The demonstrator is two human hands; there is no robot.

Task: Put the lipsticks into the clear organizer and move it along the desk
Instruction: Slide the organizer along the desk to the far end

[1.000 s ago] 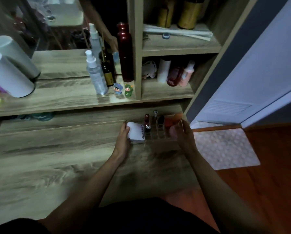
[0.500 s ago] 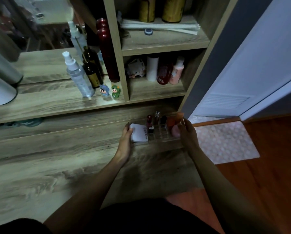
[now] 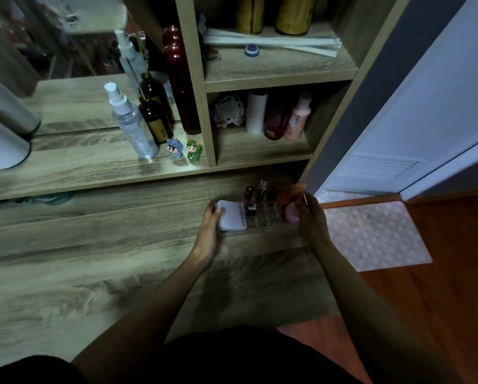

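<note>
The clear organizer [image 3: 262, 221] stands on the wooden desk [image 3: 107, 259], close to its right end under the shelf unit. Upright lipsticks [image 3: 251, 200] fill its back cells, a white compact [image 3: 232, 216] lies in its left part, and pink and orange sponges [image 3: 290, 209] sit at its right. My left hand [image 3: 211, 223] grips the organizer's left end. My right hand [image 3: 311, 217] grips its right end. The fingers hide both side walls.
A raised shelf behind holds a clear spray bottle [image 3: 132, 126], a brown bottle [image 3: 156, 117], a tall dark red bottle [image 3: 179, 81] and two small figurines [image 3: 183, 151]. Cubbies hold more bottles [image 3: 285, 117]. A pink mat [image 3: 370, 234] lies on the floor right of the desk edge.
The view has shifted so the shelf items sit further left. Both hands keep their hold on the organizer, which stays near the desk's right end.
</note>
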